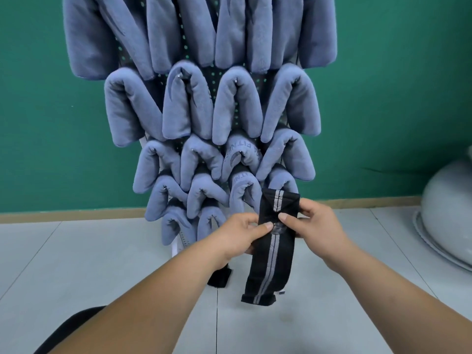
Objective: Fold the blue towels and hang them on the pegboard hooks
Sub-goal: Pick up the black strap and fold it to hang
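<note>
Third-row towel (241,159), blue, third from left: embossed lettering curving over the fold, partly legible as "FITN" — the rest is unclear. Fourth-row towel (244,190), directly beneath: letters "TN" — the remainder is hidden.

The left hand (237,238) and right hand (319,226) pinch a black grey-striped band (268,272) in front of the pegboard (216,79), which is covered by rows of folded blue towels (186,108).

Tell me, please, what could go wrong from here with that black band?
1. The left hand and right hand pinch the black band only at its upper part; the hanging end may unfold.
2. Blue towels crowd the pegboard, so hanging anything more could knock one off.
</note>
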`<action>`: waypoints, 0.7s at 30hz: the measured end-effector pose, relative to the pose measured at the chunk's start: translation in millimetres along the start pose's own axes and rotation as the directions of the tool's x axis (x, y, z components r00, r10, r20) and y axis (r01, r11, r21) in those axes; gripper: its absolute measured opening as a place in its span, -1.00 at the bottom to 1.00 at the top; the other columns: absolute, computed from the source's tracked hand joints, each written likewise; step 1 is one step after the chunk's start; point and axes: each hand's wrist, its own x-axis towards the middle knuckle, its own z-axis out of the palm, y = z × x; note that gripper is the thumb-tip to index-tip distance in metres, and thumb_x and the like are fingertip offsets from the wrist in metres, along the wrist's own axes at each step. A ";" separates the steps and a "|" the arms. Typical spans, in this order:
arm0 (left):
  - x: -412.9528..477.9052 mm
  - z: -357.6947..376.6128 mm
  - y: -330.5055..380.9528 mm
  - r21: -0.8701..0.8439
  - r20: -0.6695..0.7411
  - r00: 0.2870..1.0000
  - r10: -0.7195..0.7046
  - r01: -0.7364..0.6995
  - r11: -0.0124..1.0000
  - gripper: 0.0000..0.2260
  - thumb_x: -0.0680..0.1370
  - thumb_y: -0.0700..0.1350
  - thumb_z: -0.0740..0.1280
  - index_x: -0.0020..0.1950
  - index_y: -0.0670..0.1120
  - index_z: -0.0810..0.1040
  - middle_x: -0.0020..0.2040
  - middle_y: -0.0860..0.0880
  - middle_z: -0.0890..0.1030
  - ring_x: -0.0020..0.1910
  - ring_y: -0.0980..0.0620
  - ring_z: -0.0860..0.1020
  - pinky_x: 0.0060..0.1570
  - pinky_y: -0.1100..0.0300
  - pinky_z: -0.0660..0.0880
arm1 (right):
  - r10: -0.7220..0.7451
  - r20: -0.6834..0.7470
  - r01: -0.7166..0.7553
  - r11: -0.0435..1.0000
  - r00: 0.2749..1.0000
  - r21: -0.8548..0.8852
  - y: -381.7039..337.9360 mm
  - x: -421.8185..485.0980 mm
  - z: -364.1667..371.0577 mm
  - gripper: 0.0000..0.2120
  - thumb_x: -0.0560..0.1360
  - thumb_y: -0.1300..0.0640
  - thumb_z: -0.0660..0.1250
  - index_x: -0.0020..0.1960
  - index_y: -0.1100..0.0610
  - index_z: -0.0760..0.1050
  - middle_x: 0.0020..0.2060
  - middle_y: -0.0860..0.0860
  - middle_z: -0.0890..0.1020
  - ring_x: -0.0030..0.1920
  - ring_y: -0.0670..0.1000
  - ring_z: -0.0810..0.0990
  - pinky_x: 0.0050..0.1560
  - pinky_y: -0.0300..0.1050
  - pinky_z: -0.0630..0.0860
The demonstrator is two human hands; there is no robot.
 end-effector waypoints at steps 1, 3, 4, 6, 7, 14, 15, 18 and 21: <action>3.8 -1.1 -0.5 -0.018 -0.044 0.999 -0.025 0.024 1.000 -0.78 0.68 -0.01 0.39 0.16 -0.15 0.64 0.05 -0.14 0.75 -0.02 -0.04 0.72 0.08 0.04 0.67 | -0.002 0.009 0.002 1.000 1.000 -0.001 2.7 3.8 -3.0 -0.83 0.58 0.32 0.46 0.12 0.15 0.70 0.01 0.09 0.78 -0.03 0.18 0.78 0.05 0.11 0.71; 12.1 -4.1 -2.0 -0.092 -0.101 0.990 -0.101 0.092 0.992 -0.79 0.69 0.02 0.36 0.11 -0.11 0.63 0.00 -0.12 0.72 -0.08 -0.05 0.68 0.13 -0.05 0.63 | -0.031 0.014 0.032 0.997 0.999 -0.074 7.7 10.7 -7.7 -0.82 0.58 0.34 0.45 0.11 0.13 0.72 -0.04 0.07 0.79 -0.09 0.08 0.78 0.02 0.01 0.69; 15.8 -5.0 -1.7 -0.155 -0.109 0.984 -0.145 0.127 0.980 -0.77 0.70 0.03 0.32 0.15 -0.11 0.63 0.04 -0.14 0.73 -0.04 -0.08 0.68 0.15 -0.09 0.63 | -0.060 0.013 0.061 0.988 0.998 -0.145 10.4 13.9 -10.1 -0.81 0.58 0.34 0.46 0.09 0.10 0.72 -0.07 0.02 0.78 -0.13 0.00 0.76 0.00 -0.05 0.66; 21.4 -5.8 0.6 -0.293 -0.104 0.970 -0.220 0.182 0.939 -0.73 0.73 0.05 0.24 0.19 -0.10 0.62 0.16 -0.22 0.73 0.06 -0.18 0.69 0.16 -0.12 0.62 | -0.159 0.041 0.164 0.935 0.986 -0.314 15.9 18.6 -15.3 -0.78 0.57 0.32 0.48 0.06 0.02 0.73 -0.07 -0.11 0.76 -0.09 -0.11 0.72 0.03 -0.12 0.62; 23.8 -6.1 2.2 -0.346 -0.094 0.966 -0.240 0.194 0.918 -0.69 0.73 0.10 0.21 0.19 -0.09 0.63 0.18 -0.24 0.72 0.10 -0.20 0.69 0.17 -0.11 0.61 | -0.213 0.079 0.227 0.890 0.974 -0.396 19.2 20.3 -17.9 -0.75 0.56 0.31 0.48 0.07 -0.02 0.74 -0.01 -0.16 0.74 0.01 -0.12 0.71 0.08 -0.15 0.60; 29.3 -2.9 -13.0 -0.294 -0.182 0.975 -0.128 0.070 0.953 -0.77 0.62 -0.31 0.42 0.27 -0.16 0.63 0.17 -0.23 0.72 0.15 -0.16 0.72 0.22 -0.06 0.64 | -0.151 0.339 0.356 0.623 0.929 -0.697 32.0 17.5 -23.5 -0.48 0.62 0.31 0.35 0.23 -0.33 0.66 0.42 -0.25 0.51 0.36 -0.18 0.50 0.30 -0.22 0.43; 30.2 -4.4 -15.3 -0.282 -0.207 0.971 -0.121 0.059 0.958 -0.72 0.60 -0.36 0.42 0.28 -0.15 0.62 0.17 -0.21 0.72 0.14 -0.15 0.72 0.19 -0.04 0.66 | -0.135 0.335 0.343 0.622 0.932 -0.704 33.4 16.8 -22.6 -0.45 0.62 0.34 0.32 0.23 -0.33 0.66 0.43 -0.24 0.50 0.37 -0.19 0.49 0.28 -0.24 0.41; 30.9 -8.7 -17.1 -0.228 -0.239 0.968 -0.081 0.025 0.973 -0.67 0.59 -0.38 0.42 0.30 -0.10 0.62 0.15 -0.10 0.74 0.14 -0.11 0.72 0.19 -0.01 0.66 | -0.097 0.203 0.205 0.753 0.974 -0.626 33.3 14.3 -17.0 -0.49 0.65 0.34 0.26 0.17 -0.29 0.68 0.29 -0.29 0.60 0.26 -0.25 0.55 0.25 -0.22 0.47; 28.9 -12.8 -17.2 -0.221 -0.249 0.967 -0.050 -0.007 0.975 -0.67 0.57 -0.39 0.43 0.25 -0.06 0.66 0.14 -0.05 0.75 0.17 -0.08 0.72 0.26 -0.09 0.62 | 0.051 0.078 -0.020 0.935 0.996 -0.354 31.8 11.7 -7.2 -0.72 0.68 0.14 0.35 0.27 -0.20 0.59 0.08 -0.20 0.72 0.10 -0.19 0.68 0.24 -0.08 0.57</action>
